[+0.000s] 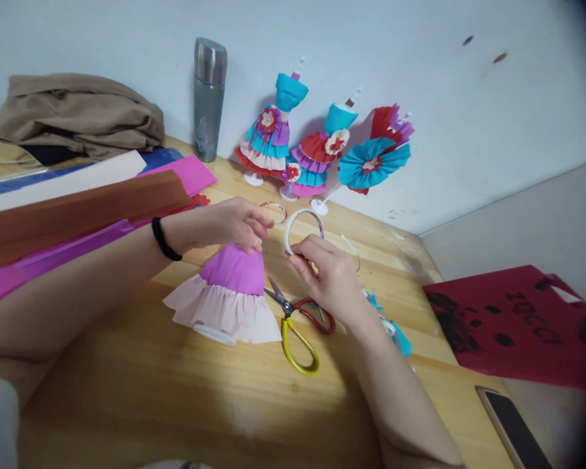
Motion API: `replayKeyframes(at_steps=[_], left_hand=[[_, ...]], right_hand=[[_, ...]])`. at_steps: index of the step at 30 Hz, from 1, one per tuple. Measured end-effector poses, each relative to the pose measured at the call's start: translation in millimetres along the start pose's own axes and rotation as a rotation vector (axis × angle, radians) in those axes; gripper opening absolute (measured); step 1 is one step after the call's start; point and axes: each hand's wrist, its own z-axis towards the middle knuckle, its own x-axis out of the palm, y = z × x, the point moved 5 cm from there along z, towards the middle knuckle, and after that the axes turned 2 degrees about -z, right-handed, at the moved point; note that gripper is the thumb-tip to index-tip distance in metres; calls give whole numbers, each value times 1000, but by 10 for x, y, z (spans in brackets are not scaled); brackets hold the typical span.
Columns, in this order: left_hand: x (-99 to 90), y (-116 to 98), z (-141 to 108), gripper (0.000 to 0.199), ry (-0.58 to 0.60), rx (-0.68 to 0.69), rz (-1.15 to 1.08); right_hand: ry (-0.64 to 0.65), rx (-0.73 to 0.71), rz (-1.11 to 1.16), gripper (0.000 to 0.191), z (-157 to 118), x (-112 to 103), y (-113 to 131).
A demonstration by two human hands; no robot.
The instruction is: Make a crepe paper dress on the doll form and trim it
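My right hand (325, 267) is closed on a white tape roll (305, 228), raised above the table. Beside it, my left hand (244, 223) hovers over the top of a small paper dress, its fingers curled toward the thumb; whether something thin is between them is too small to tell. The dress (234, 280) has a purple upper skirt and a pale pink ruffle, and it lies on the table with a white round base at its hem. Scissors (287, 307) with one red and one yellow handle lie partly open just right of the dress.
Three decorated paper dresses (315, 156) stand by the wall, near a bottle (209, 98). Coloured paper (78, 212) and brown cloth (78, 117) are at left. Blue scraps (400, 339), a red bag (512, 326) and a phone (515, 430) are at right. Another tape roll (275, 204) lies behind my hands.
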Motion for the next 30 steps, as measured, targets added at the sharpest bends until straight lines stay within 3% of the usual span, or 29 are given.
replayKeyframes(at_steps=[3,6,12,18,24,30], left_hand=[[55,-21,-6,27,5,-145,-380],[125,-106,-9,23,38,-175,-539],[218,-70,-8,24,70,-198,-577],[219,-69,-34,16,-12,-195,-507],[254,-100,-37,14,-230,-171,-616],[440,-87,-51,19,-218,-80,-751]], right_hand=[[41,2,-13,26,2,10,-5],[67,2,-31,29,5,20,1],[82,-17,-67,32,5,37,4],[98,-1,-74,28,6,59,-20],[34,133,-27,19,-6,112,-122],[-34,167,58,16,-2,189,-166]])
